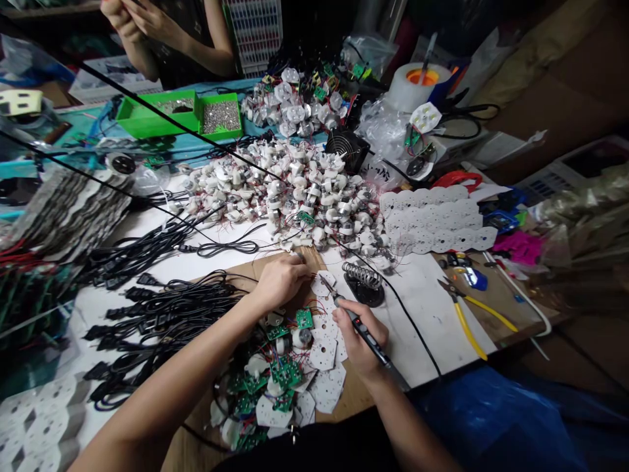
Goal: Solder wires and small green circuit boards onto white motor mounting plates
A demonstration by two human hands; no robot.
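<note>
My right hand (362, 337) is closed around a soldering iron (366, 335), its tip pointing up and left onto a small white circuit board (323, 283). Just left of that board, my left hand (282, 280) is closed with its fingertips together; what they pinch is hidden, though thin red wires show beside them. Below the hands lies a heap of white boards (328, 390), green circuit boards (286, 372) and small motors (301, 338) joined by coloured wires. A soldering iron stand (363, 285) with a metal coil is just above my right hand.
A big pile of small white motors (304, 187) fills the middle. Black power cords (167, 321) lie left, white board panels (437, 219) and yellow-handled cutters (469, 328) right. Green trays (221, 117) stand behind. Across the table are another person's hands (147, 25). A dark cable (407, 311) crosses the worktop.
</note>
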